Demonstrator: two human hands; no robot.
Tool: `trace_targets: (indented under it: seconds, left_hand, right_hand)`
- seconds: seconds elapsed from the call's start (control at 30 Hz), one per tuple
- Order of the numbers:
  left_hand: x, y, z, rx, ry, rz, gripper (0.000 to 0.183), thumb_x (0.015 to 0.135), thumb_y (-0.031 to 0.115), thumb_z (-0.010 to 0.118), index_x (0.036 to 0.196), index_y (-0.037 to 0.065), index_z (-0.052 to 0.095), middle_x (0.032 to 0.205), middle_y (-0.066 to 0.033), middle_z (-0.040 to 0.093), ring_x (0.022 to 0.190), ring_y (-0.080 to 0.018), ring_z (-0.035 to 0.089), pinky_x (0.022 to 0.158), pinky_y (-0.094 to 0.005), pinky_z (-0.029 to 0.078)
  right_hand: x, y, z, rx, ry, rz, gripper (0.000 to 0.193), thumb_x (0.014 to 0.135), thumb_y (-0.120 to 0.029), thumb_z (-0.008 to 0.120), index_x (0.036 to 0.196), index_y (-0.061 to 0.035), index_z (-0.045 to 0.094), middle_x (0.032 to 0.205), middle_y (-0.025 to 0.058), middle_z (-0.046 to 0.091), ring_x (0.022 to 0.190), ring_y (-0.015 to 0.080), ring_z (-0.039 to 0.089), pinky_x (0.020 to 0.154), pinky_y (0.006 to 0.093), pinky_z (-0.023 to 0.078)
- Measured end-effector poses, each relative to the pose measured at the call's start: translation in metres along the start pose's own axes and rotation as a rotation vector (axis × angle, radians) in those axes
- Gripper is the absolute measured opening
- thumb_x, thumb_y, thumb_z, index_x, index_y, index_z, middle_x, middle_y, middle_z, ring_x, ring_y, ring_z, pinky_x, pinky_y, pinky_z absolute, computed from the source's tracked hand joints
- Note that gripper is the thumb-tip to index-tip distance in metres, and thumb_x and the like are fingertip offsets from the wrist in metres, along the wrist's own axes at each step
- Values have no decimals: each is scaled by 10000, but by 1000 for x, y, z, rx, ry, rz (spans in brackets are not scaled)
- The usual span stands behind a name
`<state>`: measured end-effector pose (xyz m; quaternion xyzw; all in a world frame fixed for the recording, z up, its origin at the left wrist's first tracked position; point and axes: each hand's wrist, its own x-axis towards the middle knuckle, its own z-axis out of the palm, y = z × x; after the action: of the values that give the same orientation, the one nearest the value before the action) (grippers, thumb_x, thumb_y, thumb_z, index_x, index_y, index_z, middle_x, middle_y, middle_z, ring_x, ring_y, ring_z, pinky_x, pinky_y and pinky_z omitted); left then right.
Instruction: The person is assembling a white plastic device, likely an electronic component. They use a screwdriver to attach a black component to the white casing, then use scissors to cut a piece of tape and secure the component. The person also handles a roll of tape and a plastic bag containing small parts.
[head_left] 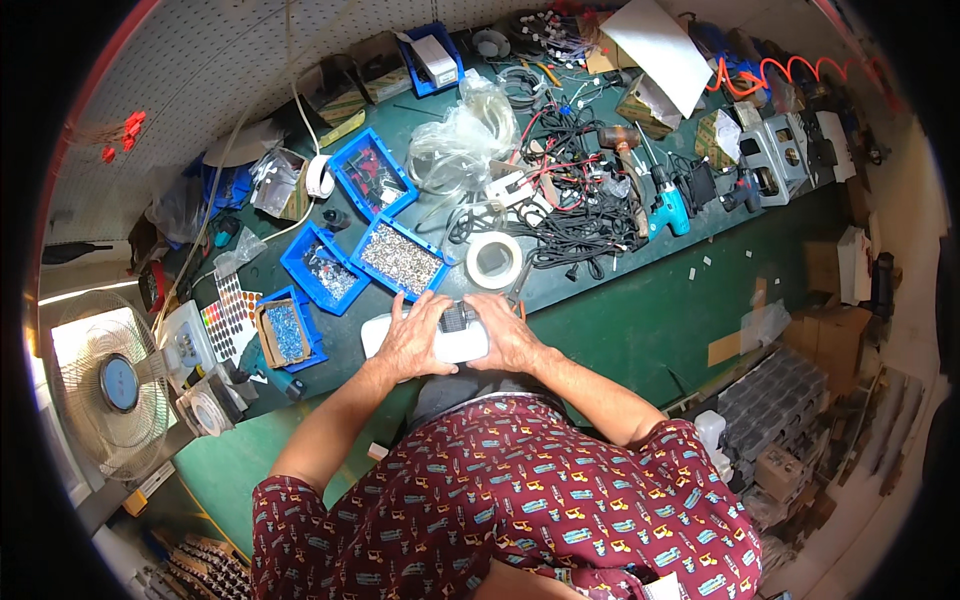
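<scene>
At the front edge of the green workbench (560, 280), a white plastic housing (462, 347) with rounded corners lies under both of my hands. A small black ribbed part (457, 317) shows at its far side, between my fingers. My left hand (412, 340) grips the left part, fingers bent over the top. From the right, my right hand (508, 335) closes round the other end, its thumb side near the black part. Just beyond my hands are a roll of white tape (494, 260) and a blue bin of small metal parts (402, 256). Pliers (519, 290) lie beside my right hand.
More blue bins (325, 268) stand to the left, one holding blue pieces (285, 332). Tangled black cables (590, 220), a hammer (619, 138) and a teal cordless drill (668, 205) lie at the right. A fan (122, 382) stands far left.
</scene>
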<state>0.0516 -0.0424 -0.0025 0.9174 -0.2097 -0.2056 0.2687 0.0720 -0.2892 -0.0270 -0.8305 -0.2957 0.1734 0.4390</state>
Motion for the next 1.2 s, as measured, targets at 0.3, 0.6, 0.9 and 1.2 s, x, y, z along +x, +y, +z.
trace_targets:
  seconds: [0.3,0.6,0.9,1.2]
  left_hand:
    - [9,-2,4,-56,144,66,930,577,322,864,1361,37,455,1283,-196,574,1294,-381,507,1150,-509,319]
    - [8,5,0,-128,114,12,913,567,299,874,1350,39,484,1254,-214,585,1240,-398,539,1101,-478,388]
    - [4,9,-2,-55,24,-46,1062,541,365,883,1440,72,399,1402,-167,521,1378,-358,452,1190,-627,182]
    - [-5,10,-13,-5,-31,-182,1271,508,481,913,1548,83,299,1474,-195,486,1425,-400,400,1200,-666,103]
  right_hand:
    - [14,3,-4,-17,-52,-28,1101,578,-252,839,1534,-27,340,1363,204,547,1271,394,487,1049,550,404]
    - [14,-3,-3,-53,-57,29,875,601,-239,806,1386,-52,470,1349,161,568,1276,396,485,994,577,400]
    - [11,3,2,-93,27,-89,889,604,-258,820,1376,-10,456,1298,201,539,1231,396,503,1001,524,408]
    - [18,0,10,-9,-57,-84,1159,598,-295,885,1543,-10,277,1491,222,421,1349,415,430,1068,554,392]
